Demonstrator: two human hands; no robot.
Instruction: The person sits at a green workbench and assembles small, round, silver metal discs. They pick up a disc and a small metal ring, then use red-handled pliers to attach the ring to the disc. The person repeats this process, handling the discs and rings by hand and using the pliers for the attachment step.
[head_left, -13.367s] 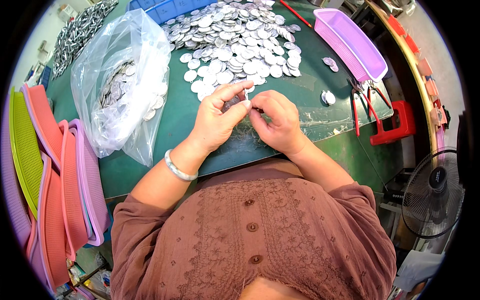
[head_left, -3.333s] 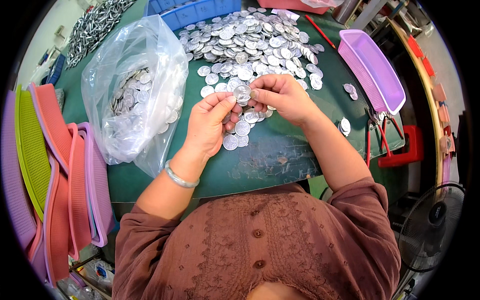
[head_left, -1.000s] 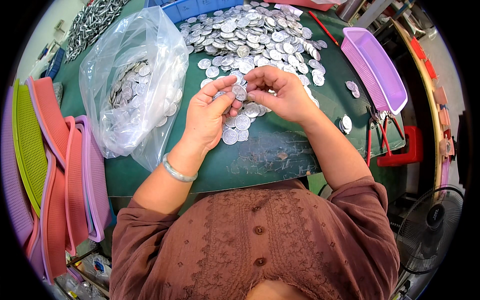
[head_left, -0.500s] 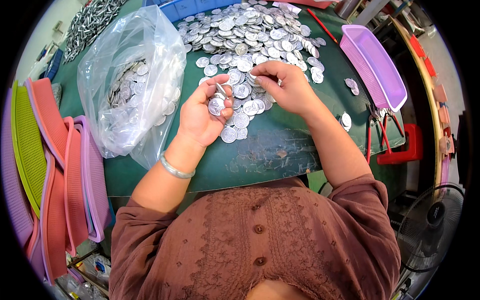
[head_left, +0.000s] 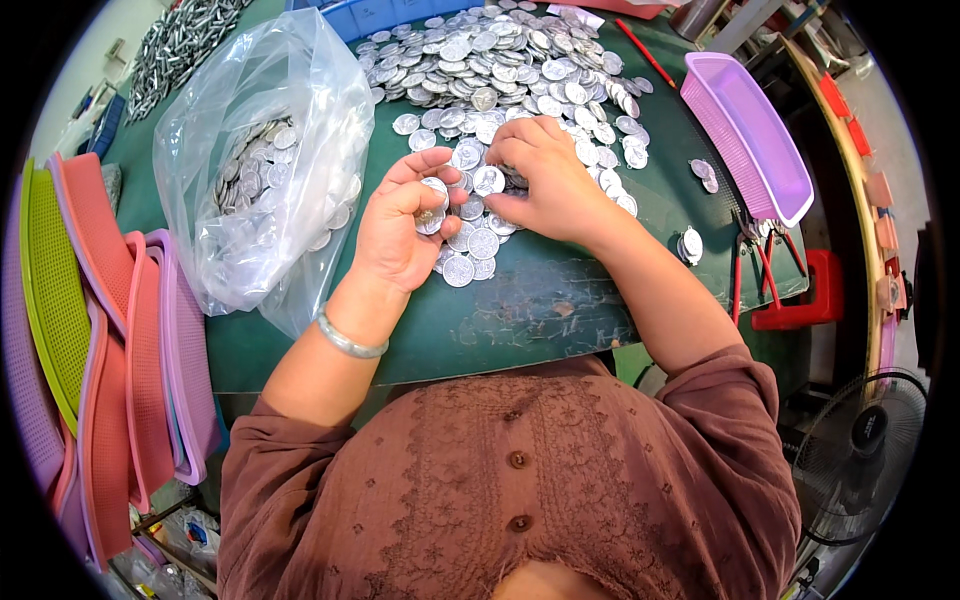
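Note:
Several round silver medallions (head_left: 431,207) rest in my left hand (head_left: 390,235), its fingers curled around them and its thumb on top. Just to the right, my right hand (head_left: 550,190) bends over the near part of the heap of silver medallions (head_left: 520,65). Between its thumb and fingers shows one medallion (head_left: 488,180), facing up; the fingertips behind it are partly hidden. More loose medallions (head_left: 458,270) lie on the green table below and between my hands. Many of these discs have a small loop at the rim.
A clear plastic bag (head_left: 265,90) of medallions lies left. Purple basket (head_left: 745,130), red-handled pliers (head_left: 755,260) and a red pen-like stick (head_left: 645,52) are right. Stacked baskets (head_left: 110,240) stand left; small metal parts (head_left: 180,50) and a blue bin (head_left: 385,18) are far. A fan (head_left: 865,440) stands lower right.
My right hand has moved slightly left and down, closer to my left hand, and closes around a medallion. In my left hand the medallions have tilted to lie flatter under the thumb.

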